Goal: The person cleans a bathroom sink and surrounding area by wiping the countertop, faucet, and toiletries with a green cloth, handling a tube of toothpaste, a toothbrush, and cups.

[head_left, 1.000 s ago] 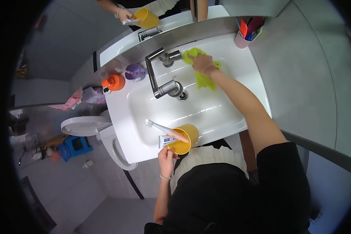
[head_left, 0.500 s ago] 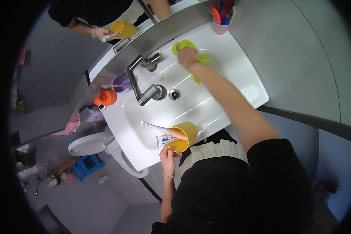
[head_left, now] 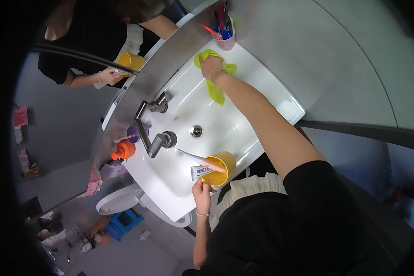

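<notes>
My left hand (head_left: pixel 202 192) grips a yellow cup (head_left: pixel 227 164) by its handle at the near edge of the white sink (head_left: pixel 170 195). The cup is tipped, its mouth toward the left. A toothbrush (head_left: pixel 192 157) with a pale pink handle and a toothpaste tube (head_left: pixel 198 172) stick out of it. At the sink's far side, my right hand (head_left: pixel 210 68) presses a lime-green cloth (head_left: pixel 216 93) onto the rim ledge. The fingers are bunched into the cloth and partly hidden by it. Part of the cloth trails down into the basin.
A jointed metal faucet (head_left: pixel 145 129) stands at the sink's left, by the drain (head_left: pixel 196 131). Beyond it sit an orange pump bottle (head_left: pixel 123 150) and a purple cup (head_left: pixel 133 133). A pink cup (head_left: pixel 226 42) of brushes occupies the far corner. A mirror (head_left: pixel 96 60) runs along the back.
My right hand has slid the cloth along the far ledge, and more of it now spreads into the basin. My left hand still holds the cup. The view has turned and shifted.
</notes>
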A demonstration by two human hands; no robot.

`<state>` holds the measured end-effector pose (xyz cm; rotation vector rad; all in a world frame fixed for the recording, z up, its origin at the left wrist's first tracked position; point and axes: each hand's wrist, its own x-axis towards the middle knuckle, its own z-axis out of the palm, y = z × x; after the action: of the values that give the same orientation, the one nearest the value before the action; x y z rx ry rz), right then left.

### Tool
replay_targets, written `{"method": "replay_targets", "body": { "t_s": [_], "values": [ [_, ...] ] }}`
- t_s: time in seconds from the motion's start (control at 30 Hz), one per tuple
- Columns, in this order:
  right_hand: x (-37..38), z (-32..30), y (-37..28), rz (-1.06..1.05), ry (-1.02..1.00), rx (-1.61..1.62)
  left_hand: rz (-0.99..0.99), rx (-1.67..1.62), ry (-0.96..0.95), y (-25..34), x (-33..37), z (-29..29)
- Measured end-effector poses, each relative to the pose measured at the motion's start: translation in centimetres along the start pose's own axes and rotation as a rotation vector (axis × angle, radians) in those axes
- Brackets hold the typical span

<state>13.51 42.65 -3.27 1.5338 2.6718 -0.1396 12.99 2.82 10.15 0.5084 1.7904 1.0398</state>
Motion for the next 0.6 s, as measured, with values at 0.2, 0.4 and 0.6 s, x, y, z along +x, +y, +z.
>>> {"method": "replay_targets", "body": {
  "t_s": [0.2, 0.4, 0.6],
  "values": [
    [-4.5, -1.5, 3.5, 0.135, 0.112, 0.061, 0.058, 0.051, -0.032, 1.5, 4.6, 1.9],
    [-12.3, -1.6, 10.7, 0.027, 0.247, 0.190, 0.212, 0.046, -0.034, 5.5, 9.5, 3.9],
    [-21.9, -5.3, 8.5, -0.113, -0.294, 2.281, 0.275, -0.016, -0.014, 7.2, 10.3, 6.0]
  ]
}}
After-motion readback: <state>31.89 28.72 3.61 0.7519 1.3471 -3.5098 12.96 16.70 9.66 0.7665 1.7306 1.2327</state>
